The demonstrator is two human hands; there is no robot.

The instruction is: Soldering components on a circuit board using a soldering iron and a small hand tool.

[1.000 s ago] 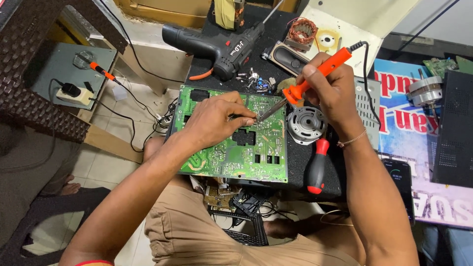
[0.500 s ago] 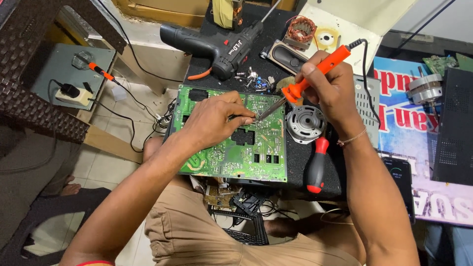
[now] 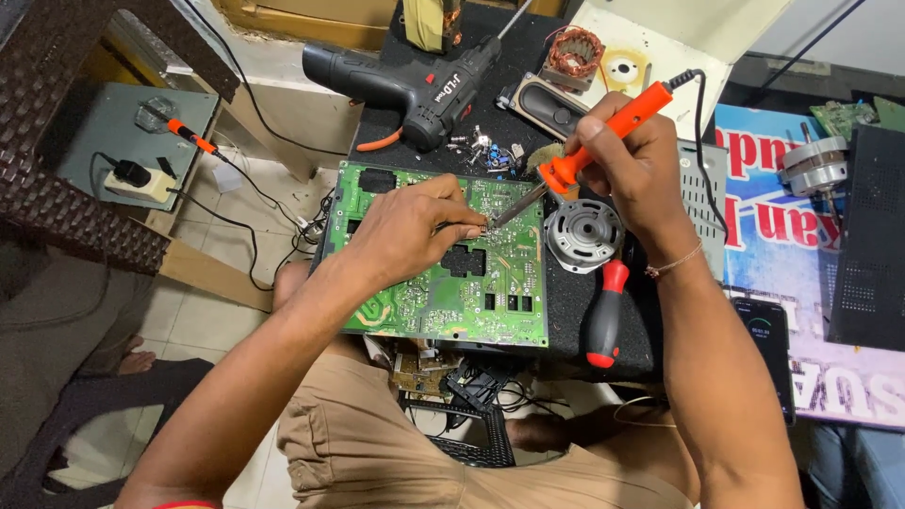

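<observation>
A green circuit board (image 3: 490,292) lies across my lap and the black bench edge. My left hand (image 3: 405,231) rests on the board's upper middle, fingertips pinched on something thin near the solder point; what it pinches is too small to tell. My right hand (image 3: 632,170) grips an orange soldering iron (image 3: 603,137), its metal tip angled down-left and touching the board right beside my left fingertips. The iron's black cord runs off its upper end.
A black cordless drill (image 3: 405,85) lies above the board. A grey motor housing (image 3: 583,234) and a red-and-black screwdriver (image 3: 603,316) sit right of it. A copper-wound stator (image 3: 575,49), a phone (image 3: 765,353) and a second soldering iron (image 3: 184,135) on a side shelf are around.
Both hands hold almost the same pose; the iron tip stays at the same spot on the board. The view has shifted very slightly.
</observation>
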